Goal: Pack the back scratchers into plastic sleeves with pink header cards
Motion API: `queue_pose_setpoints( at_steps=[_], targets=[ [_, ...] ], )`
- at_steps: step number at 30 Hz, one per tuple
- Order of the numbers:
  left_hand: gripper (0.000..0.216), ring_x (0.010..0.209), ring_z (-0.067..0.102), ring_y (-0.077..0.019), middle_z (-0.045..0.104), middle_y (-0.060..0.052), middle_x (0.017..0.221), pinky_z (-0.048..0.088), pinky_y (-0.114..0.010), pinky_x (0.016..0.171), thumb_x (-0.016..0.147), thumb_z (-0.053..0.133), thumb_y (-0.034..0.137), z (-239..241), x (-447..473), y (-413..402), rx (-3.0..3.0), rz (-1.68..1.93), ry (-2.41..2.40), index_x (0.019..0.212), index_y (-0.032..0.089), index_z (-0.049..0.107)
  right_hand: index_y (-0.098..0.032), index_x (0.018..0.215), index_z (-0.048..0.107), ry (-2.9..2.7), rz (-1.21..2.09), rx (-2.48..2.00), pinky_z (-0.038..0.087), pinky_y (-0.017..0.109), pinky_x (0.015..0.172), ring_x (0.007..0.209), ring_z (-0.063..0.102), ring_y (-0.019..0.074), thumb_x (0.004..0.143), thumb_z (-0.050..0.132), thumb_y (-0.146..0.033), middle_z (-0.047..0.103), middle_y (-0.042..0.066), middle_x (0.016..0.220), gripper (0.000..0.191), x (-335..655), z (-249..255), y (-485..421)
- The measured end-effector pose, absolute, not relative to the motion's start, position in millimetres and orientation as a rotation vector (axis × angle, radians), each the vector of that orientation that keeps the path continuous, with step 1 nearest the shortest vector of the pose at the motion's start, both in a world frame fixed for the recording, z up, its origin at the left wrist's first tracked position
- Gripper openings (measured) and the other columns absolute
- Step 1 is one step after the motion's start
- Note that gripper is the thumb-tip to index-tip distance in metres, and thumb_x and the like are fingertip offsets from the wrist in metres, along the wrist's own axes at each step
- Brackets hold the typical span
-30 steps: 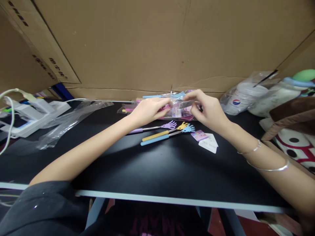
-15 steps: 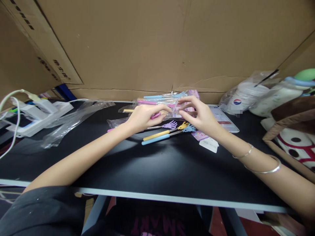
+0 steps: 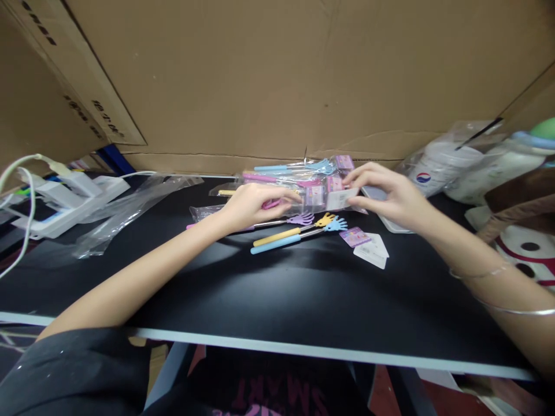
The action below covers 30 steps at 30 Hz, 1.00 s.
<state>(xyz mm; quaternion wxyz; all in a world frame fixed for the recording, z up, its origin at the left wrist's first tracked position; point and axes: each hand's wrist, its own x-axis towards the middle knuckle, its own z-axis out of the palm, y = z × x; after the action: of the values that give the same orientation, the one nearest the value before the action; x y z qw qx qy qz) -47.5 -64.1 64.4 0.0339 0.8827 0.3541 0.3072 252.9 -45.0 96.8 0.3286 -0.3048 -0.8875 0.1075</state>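
Note:
My left hand (image 3: 254,205) is curled around a pink-handled back scratcher inside a clear plastic sleeve (image 3: 299,199). My right hand (image 3: 390,193) pinches the white card end of that sleeve at its right side. Behind them lies a pile of bagged scratchers (image 3: 299,172) in blue and pink. In front, three loose hand-shaped scratchers lie side by side on the black table (image 3: 277,300): purple (image 3: 299,219), yellow (image 3: 286,233) and blue (image 3: 295,237).
Small paper cards (image 3: 366,245) lie right of the loose scratchers. Crumpled clear plastic (image 3: 125,211) and a white power strip with cables (image 3: 60,196) sit at the left. A cardboard wall (image 3: 277,81) backs the table. Bagged goods (image 3: 437,167) and a plush toy (image 3: 529,254) crowd the right.
My right hand has moved right, pulling the card end of the sleeve outward. My left hand has stayed on the pink scratcher and sunk slightly toward the table.

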Motion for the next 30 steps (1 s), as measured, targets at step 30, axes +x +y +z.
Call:
queue_pose_setpoints(
  at_steps=[30],
  targets=[
    [0.031,0.097,0.064,-0.0208,0.071,-0.004,0.104,0.045,-0.026,0.068,0.092,0.046,0.046,25,-162,-87,2.682,0.375,1.794,0.107,0.026,0.064,-0.022,0.087,0.052,-2.290,0.453,-0.960,0.044,0.029,0.062,0.065,0.060,0.0162,0.091,0.052,-0.030,0.064,0.000,0.073,0.009,202,46,-61]
  ],
)
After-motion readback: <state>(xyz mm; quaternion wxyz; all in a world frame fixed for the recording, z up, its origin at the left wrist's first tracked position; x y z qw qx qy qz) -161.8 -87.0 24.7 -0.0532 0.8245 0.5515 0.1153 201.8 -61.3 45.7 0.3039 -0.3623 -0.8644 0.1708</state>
